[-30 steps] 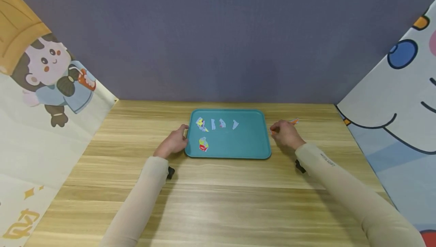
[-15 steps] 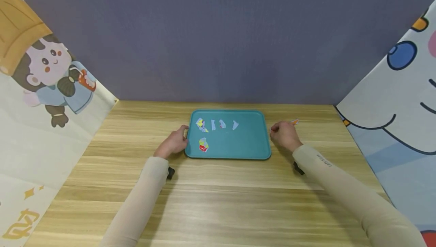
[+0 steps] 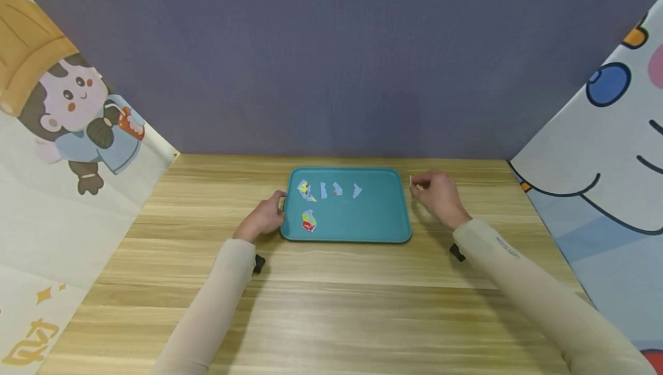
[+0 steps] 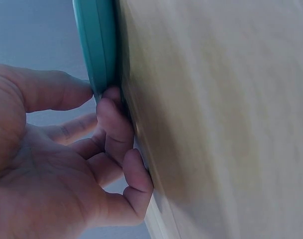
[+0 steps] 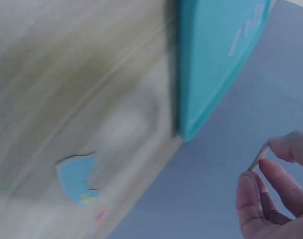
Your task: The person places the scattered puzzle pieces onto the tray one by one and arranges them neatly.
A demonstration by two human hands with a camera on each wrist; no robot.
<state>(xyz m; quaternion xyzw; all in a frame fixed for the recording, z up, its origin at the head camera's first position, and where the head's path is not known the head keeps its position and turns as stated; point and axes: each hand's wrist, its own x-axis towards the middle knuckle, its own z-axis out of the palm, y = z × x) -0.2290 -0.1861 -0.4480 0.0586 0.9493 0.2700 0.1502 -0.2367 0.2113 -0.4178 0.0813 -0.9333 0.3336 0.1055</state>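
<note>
My left hand [image 3: 264,215] grips the left edge of a teal tray [image 3: 357,219]. In the left wrist view its thumb is on the rim and curled fingers [image 4: 116,127] reach beneath. Just off the tray's right edge, my right hand [image 3: 439,196] pinches a small thin flat piece [image 5: 258,156] between thumb and fingertips, above the table. The piece is seen nearly edge-on, so its print is hidden. On the tray lie a yellow-printed piece [image 3: 305,190], several pale pieces, including a narrow strip [image 3: 323,190], and a red-and-yellow piece [image 3: 308,221] at lower left.
In the right wrist view a light-blue irregular piece [image 5: 76,177] and a blurred orange piece [image 5: 101,216] lie on the wooden table [image 3: 331,306] right of the tray. A dark grey panel [image 3: 331,58] rises behind the table, with cartoon-printed panels at both sides.
My right hand has risen off the table and moved slightly away from me, now with a thin piece in its fingertips. An orange piece beyond it is now hidden in the head view. My left hand stays put.
</note>
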